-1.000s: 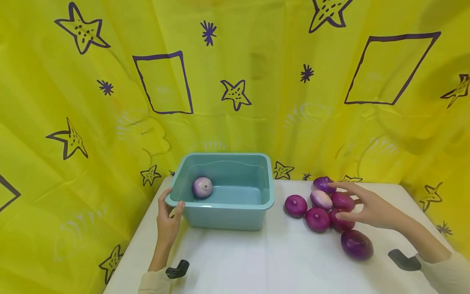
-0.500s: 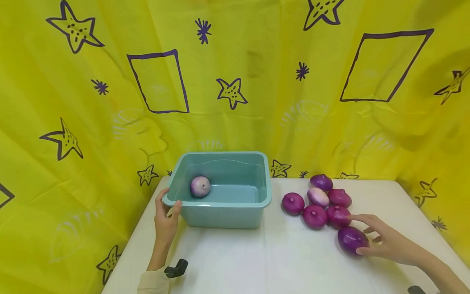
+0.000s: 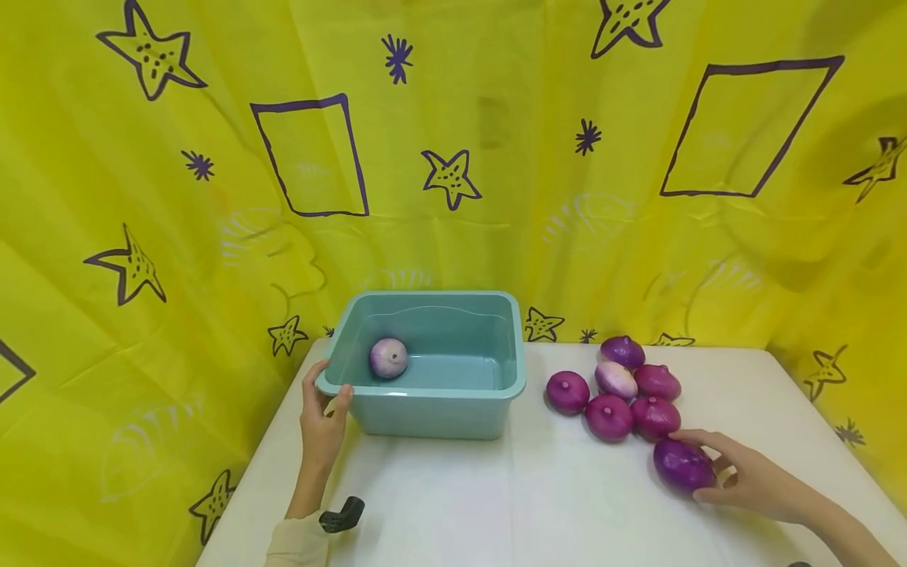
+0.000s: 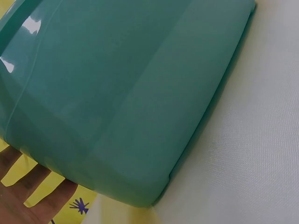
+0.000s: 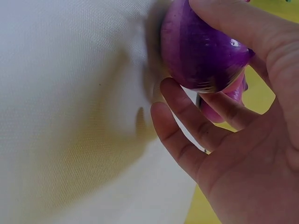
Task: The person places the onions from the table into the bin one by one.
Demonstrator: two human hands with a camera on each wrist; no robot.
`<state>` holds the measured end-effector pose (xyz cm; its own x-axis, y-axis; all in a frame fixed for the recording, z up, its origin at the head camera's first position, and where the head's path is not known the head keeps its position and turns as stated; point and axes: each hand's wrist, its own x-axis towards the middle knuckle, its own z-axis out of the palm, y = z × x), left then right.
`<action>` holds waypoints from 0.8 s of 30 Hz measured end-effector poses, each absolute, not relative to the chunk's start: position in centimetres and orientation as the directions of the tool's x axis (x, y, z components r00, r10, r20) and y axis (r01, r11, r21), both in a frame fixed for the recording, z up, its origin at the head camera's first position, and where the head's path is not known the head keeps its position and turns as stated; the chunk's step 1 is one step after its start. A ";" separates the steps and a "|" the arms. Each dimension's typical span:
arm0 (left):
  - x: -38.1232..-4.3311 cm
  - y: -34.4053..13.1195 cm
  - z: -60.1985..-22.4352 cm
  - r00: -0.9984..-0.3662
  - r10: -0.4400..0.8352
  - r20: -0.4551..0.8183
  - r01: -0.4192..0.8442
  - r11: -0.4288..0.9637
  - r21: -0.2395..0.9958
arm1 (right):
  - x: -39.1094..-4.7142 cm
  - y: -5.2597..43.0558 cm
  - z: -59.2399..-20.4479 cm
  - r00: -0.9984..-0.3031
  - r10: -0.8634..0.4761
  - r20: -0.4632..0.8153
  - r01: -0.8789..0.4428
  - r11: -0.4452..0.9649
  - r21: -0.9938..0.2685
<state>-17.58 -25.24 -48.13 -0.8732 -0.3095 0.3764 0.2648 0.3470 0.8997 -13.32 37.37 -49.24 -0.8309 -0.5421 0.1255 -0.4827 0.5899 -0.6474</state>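
Observation:
My left hand (image 3: 323, 421) grips the front left corner of a teal plastic bin (image 3: 432, 416), thumb on the front and fingers at the left side. Inside the bin lies a white-and-purple onion (image 3: 389, 358). On the right, my right hand (image 3: 754, 480) holds a glossy dark purple onion (image 3: 682, 466) between thumb and fingers. The right wrist view shows the thumb across the dark purple onion (image 5: 205, 51), with two fingers extended below it. In the left wrist view, fingers (image 4: 35, 191) reach along the outside of the bin (image 4: 126, 93).
Several more onions cluster beyond my right hand, among them a magenta one (image 3: 608, 418), a pale one (image 3: 616, 380) and a purple one (image 3: 623, 352) at the back. Everything stands on a white-covered table (image 3: 453, 504). A yellow patterned curtain (image 3: 453, 244) hangs behind and at both sides.
My right hand has moved from the onion cluster toward the front and taken hold of the dark purple onion. My left hand stays on the bin's corner.

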 end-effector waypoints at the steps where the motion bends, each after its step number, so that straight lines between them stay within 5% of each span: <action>1: -17.6 -25.2 -48.1 -0.872 -0.309 0.378 0.266 0.349 0.899 | -13.3 37.4 -49.3 -0.831 -0.541 0.128 -0.484 0.591 -0.645; 14: -17.5 -25.3 -48.3 -0.874 -0.319 0.367 0.261 0.328 0.908 | -13.4 37.2 -49.0 -0.807 -0.564 0.176 -0.533 0.565 -0.630; 24: -17.5 -25.2 -48.2 -0.873 -0.311 0.376 0.274 0.325 0.905 | -15.6 37.4 -44.2 -0.791 -0.582 0.189 -0.557 0.559 -0.614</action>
<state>-17.48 -25.24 -48.22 -0.8727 -0.3112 0.3763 0.2742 0.3255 0.9049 -15.58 37.44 -44.23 -0.7912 -0.5817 0.1890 -0.5575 0.5588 -0.6140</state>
